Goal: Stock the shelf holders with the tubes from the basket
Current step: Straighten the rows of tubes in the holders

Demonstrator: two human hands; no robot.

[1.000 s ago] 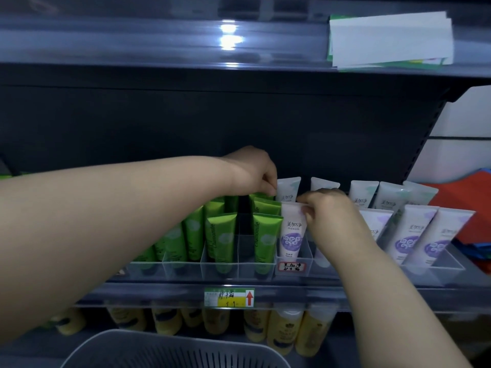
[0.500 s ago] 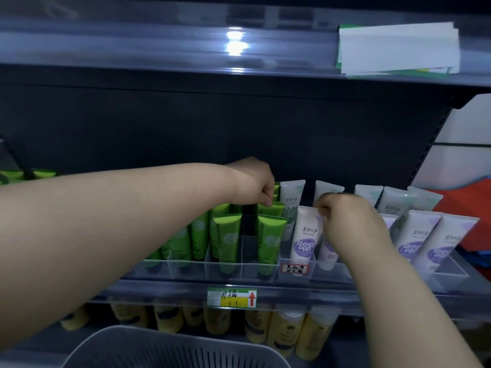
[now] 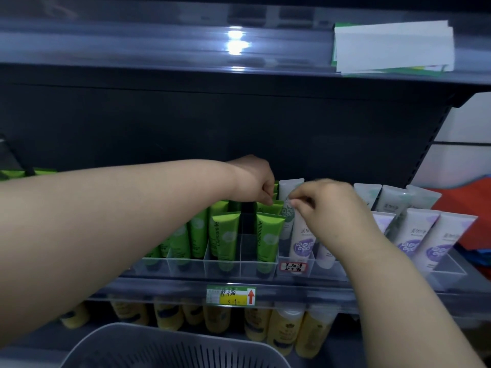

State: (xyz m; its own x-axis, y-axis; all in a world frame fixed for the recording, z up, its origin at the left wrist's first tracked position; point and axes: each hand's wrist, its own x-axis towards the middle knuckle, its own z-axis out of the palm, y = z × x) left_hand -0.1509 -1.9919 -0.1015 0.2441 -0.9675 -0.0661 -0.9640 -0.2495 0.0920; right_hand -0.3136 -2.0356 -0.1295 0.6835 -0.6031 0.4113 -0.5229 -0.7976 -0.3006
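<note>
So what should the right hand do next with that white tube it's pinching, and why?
Probably ease the white tube straight down and let go. The right hand pinches its top edge, and its lower end sits in the clear holder behind the handwritten label, so little seems left but seating and releasing it.

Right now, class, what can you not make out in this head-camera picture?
- Basket contents: cut off by the bottom edge of the head view.
- Whether the left hand grips a green tube: its curled fingers hide this.
- Tubes behind the right hand, which pinches a white tube: covered.
- Price tag writing: too small, blurred.
</note>
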